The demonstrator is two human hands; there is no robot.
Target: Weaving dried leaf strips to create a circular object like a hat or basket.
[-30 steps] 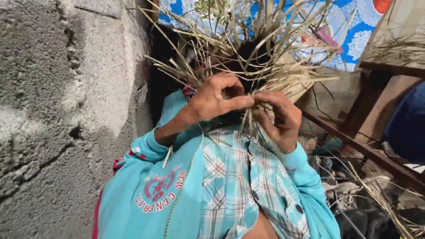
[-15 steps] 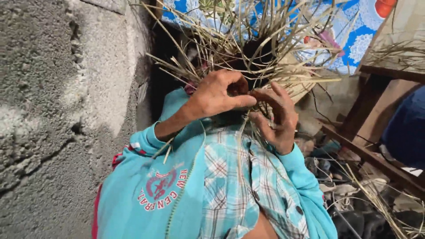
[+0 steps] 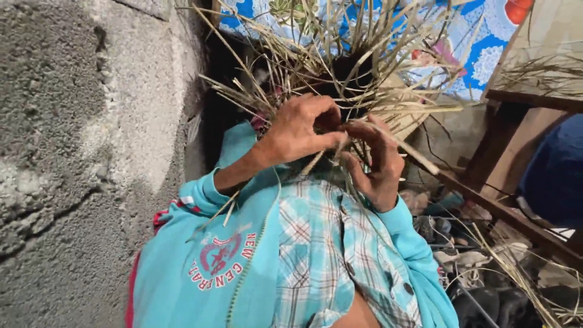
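Left hand (image 3: 297, 129) and right hand (image 3: 378, 164) pinched on dry straw strips (image 3: 340, 73)

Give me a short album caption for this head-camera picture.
Left hand and right hand pinch dried straw strips of a half-woven piece beside a rough concrete wall.

The left hand (image 3: 297, 130) curls over the woven straw bundle (image 3: 346, 79), so its fingertips and the strands under its grip are hidden. The right hand (image 3: 376, 164) has its palm turned away; what its fingers pinch cannot be told. The centre of the bundle is a dark hollow with no detail. Its upper strands are cut off by the top edge. The blue patterned cloth (image 3: 480, 42) is largely screened by straw. A dark blue thing (image 3: 555, 173) runs off the right edge, blurred. The clutter (image 3: 486, 267) below the wooden frame (image 3: 504, 212) is too dim to identify.
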